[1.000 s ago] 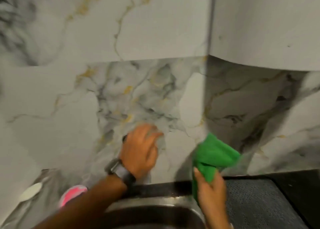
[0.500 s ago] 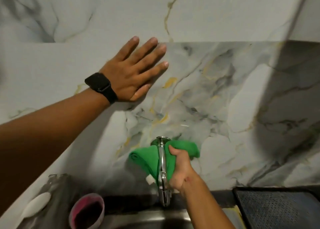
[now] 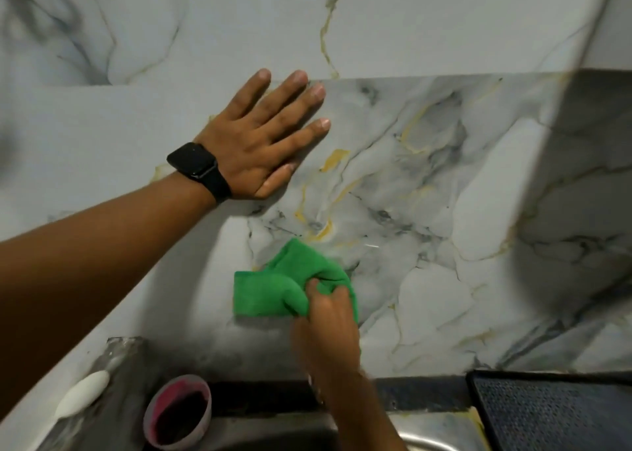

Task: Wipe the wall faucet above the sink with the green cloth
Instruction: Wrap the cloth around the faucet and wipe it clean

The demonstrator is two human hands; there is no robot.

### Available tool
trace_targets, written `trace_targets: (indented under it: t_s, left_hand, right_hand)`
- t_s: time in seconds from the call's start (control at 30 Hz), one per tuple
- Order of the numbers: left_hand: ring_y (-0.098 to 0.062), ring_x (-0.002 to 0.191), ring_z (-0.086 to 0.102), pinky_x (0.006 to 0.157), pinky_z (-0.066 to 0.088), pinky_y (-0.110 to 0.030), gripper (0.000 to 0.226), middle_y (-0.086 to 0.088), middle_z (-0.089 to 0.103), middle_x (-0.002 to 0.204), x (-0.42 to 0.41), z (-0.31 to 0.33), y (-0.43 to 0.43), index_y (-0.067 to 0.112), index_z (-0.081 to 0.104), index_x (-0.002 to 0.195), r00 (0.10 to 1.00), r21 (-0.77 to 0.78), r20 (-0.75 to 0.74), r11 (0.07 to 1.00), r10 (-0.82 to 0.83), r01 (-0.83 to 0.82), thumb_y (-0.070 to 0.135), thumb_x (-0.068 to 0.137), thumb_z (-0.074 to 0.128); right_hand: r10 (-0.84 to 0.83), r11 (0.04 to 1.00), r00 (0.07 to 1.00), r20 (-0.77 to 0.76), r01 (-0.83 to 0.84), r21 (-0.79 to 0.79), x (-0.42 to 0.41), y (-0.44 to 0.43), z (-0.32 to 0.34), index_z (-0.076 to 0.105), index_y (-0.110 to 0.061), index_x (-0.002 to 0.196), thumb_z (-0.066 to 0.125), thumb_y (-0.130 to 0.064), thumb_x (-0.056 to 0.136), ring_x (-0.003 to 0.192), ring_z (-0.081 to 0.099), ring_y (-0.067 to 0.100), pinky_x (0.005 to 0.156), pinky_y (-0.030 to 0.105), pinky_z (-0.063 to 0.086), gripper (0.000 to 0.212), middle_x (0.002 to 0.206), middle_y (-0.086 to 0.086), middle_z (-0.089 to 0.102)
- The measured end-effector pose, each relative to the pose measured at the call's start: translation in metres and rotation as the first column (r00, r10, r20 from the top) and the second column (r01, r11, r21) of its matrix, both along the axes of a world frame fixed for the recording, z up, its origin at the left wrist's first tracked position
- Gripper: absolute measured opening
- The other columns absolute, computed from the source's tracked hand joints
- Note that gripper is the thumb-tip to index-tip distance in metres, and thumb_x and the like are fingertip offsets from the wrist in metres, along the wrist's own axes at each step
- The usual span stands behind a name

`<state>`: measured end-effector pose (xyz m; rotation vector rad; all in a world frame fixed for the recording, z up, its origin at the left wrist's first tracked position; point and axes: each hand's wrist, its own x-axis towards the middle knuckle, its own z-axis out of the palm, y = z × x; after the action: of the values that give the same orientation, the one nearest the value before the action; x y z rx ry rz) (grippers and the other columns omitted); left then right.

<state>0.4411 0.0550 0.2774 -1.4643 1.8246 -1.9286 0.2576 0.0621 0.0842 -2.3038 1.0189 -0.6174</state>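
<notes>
The marble-patterned wall (image 3: 444, 184), smooth and glossy with grey and gold veins, fills most of the view. The left hand (image 3: 263, 139) lies flat and spread against it, grasping nothing, up and to the left of the right hand, with a black watch (image 3: 198, 170) at the wrist. The steel sink (image 3: 427, 437) shows only as a curved rim just below the right forearm, and a dark perforated mat (image 3: 554, 413) sits to that hand's lower right. The right hand (image 3: 325, 327) is clenched on the green cloth (image 3: 280, 290), a soft, napped fabric bunched into folds that spreads up and leftward from the fingers and presses at the wall. The faucet cannot be seen; it is judged to lie under the cloth and hand, its spout running down toward the sink, so the right hand is much the nearer. A pink-rimmed cup (image 3: 178, 413) and a white oval object (image 3: 82, 394) lie to its lower left.
</notes>
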Motion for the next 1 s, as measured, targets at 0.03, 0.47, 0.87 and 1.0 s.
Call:
trace_targets:
  t_s: [0.03, 0.47, 0.87, 1.0]
  left_hand:
    - [-0.037, 0.146, 0.026, 0.116, 0.02, -0.056, 0.068, -0.017, 0.029, 0.157, -0.001, 0.001, 0.0, 0.017, 0.027, 0.152, 1.0, 0.0, 0.0, 1.0, 0.009, -0.009, 0.042, 0.089, 0.031]
    - [-0.036, 0.147, 0.024, 0.117, 0.018, -0.054, 0.066, -0.015, 0.029, 0.158, 0.0, 0.006, -0.001, 0.019, 0.024, 0.153, 1.0, -0.012, -0.006, 1.0, 0.001, -0.001, 0.042, 0.091, 0.028]
    - [-0.037, 0.145, 0.026, 0.122, -0.001, -0.046, 0.068, -0.015, 0.03, 0.157, 0.006, 0.003, -0.005, 0.02, 0.02, 0.154, 0.998, -0.05, 0.055, 0.999, 0.012, -0.009, 0.046, 0.091, 0.026]
    - [-0.038, 0.146, 0.025, 0.122, -0.001, -0.047, 0.067, -0.017, 0.029, 0.157, 0.003, 0.0, -0.001, 0.019, 0.02, 0.154, 0.999, -0.026, 0.039, 1.0, 0.006, -0.005, 0.044, 0.092, 0.029]
  right_hand:
    - [-0.098, 0.995, 0.993, -0.069, 0.097, -0.013, 0.008, 0.005, 0.011, 0.043, -0.01, 0.135, 0.039, -0.018, 0.085, 0.119, 0.045, 0.037, 0.1, 0.047, 0.045, 0.051, 0.13, 0.019, 0.046]
    - [0.023, 0.992, 0.998, -0.06, -0.015, 0.128, -0.004, -0.013, 0.026, 0.047, -0.022, 0.123, 0.046, -0.016, 0.081, 0.107, 0.056, 0.04, 0.092, 0.044, 0.048, 0.042, 0.125, 0.019, 0.051]
    - [0.054, 0.998, 0.98, 0.191, -0.047, -0.044, -0.025, 0.01, -0.013, 0.06, -0.03, 0.108, 0.048, -0.031, 0.087, 0.091, 0.065, 0.024, 0.081, 0.039, 0.057, 0.023, 0.104, 0.004, 0.064]
    - [0.212, 0.97, 0.943, 0.258, -0.236, 0.065, -0.065, 0.053, -0.064, 0.055, -0.035, 0.12, 0.058, -0.031, 0.081, 0.116, 0.055, 0.006, 0.1, 0.032, 0.05, 0.039, 0.126, -0.01, 0.054]
